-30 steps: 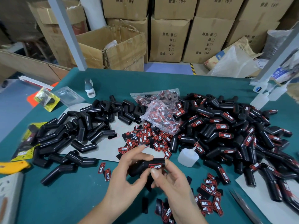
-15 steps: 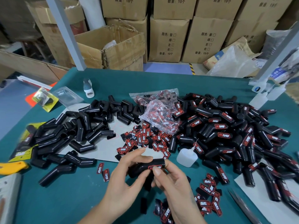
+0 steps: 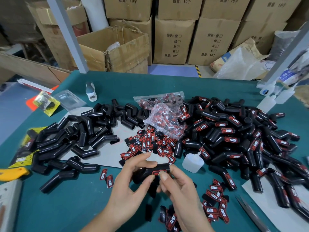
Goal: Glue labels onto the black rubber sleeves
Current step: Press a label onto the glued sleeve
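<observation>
Holding sleeve [image 3: 147, 173] between left hand [image 3: 128, 186], right hand [image 3: 177, 190] grip.

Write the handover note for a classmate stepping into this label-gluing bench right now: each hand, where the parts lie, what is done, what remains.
Left hand grips the black rubber sleeve from the left.
Right hand presses its thumb on the red label on that sleeve.
Unlabelled sleeves lie piled on the left, labelled sleeves on the right.
Loose labels lie in the middle; the glue bottle stands just right of them.
Done: the right pile. Left: finish this one, then the left pile.
</observation>
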A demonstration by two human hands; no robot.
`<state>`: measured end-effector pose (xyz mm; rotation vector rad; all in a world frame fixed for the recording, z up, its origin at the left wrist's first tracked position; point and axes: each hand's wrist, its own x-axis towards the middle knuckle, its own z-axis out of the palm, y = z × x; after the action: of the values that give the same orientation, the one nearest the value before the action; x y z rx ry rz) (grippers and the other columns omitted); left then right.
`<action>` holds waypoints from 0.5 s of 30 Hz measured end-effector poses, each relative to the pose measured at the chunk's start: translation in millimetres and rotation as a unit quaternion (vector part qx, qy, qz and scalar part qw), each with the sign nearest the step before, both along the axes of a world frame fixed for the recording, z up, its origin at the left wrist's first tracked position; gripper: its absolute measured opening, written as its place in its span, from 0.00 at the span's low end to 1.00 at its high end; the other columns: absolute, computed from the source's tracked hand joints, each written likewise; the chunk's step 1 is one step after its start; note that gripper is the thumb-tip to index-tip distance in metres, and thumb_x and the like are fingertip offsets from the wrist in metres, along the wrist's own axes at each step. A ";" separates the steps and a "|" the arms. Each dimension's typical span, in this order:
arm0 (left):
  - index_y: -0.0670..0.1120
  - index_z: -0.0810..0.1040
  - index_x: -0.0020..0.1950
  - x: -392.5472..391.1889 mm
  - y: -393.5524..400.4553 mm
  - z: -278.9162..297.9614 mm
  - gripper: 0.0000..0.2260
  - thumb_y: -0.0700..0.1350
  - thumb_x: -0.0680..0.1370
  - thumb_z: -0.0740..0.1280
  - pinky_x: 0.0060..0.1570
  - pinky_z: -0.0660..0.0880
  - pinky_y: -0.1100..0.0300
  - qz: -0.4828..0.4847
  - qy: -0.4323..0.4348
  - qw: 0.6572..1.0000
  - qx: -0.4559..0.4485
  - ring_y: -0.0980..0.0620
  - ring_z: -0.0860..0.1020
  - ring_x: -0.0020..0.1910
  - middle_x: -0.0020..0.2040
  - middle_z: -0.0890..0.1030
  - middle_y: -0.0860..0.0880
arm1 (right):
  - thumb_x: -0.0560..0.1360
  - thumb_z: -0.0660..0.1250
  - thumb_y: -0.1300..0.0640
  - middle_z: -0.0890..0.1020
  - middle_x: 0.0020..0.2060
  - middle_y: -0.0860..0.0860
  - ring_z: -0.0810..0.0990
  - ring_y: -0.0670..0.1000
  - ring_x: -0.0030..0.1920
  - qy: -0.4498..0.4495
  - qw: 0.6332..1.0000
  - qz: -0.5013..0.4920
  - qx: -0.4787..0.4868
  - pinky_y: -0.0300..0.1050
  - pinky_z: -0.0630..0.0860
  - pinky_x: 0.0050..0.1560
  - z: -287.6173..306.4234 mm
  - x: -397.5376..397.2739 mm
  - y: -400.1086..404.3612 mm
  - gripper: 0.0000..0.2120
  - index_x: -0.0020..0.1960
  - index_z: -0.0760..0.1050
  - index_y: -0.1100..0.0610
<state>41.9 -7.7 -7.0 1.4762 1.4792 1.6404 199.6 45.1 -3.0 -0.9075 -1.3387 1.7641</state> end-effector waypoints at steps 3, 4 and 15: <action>0.65 0.73 0.70 1.1 -0.7 1.1 0.24 0.46 0.77 0.71 0.63 0.74 0.63 0.000 0.014 1.000 -0.002 0.52 0.82 0.60 0.57 0.84 0.56 | 0.73 0.75 0.37 0.80 0.37 0.44 0.79 0.46 0.40 -0.006 1.000 0.003 0.000 0.39 0.77 0.47 1.9 0.3 -1.1 0.22 0.60 0.84 0.50; 0.65 0.73 0.70 1.6 -1.0 2.0 0.24 0.46 0.77 0.70 0.63 0.74 0.63 0.000 0.024 1.000 0.002 0.52 0.82 0.60 0.58 0.84 0.56 | 0.72 0.75 0.35 0.81 0.38 0.46 0.79 0.47 0.40 -0.007 1.000 0.005 0.001 0.38 0.77 0.47 2.1 0.2 -1.3 0.24 0.59 0.84 0.50; 0.56 0.76 0.68 0.9 0.1 5.8 0.17 0.45 0.80 0.68 0.58 0.77 0.59 -0.029 -0.025 0.999 -0.016 0.47 0.81 0.56 0.58 0.81 0.49 | 0.75 0.75 0.44 0.78 0.47 0.58 0.76 0.49 0.42 -0.008 0.999 0.005 0.041 0.43 0.76 0.47 7.5 -1.2 -2.0 0.16 0.59 0.85 0.51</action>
<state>42.7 -7.6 -1.2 1.4373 1.4164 1.6012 198.4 43.2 4.5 -0.8730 -1.4172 1.7006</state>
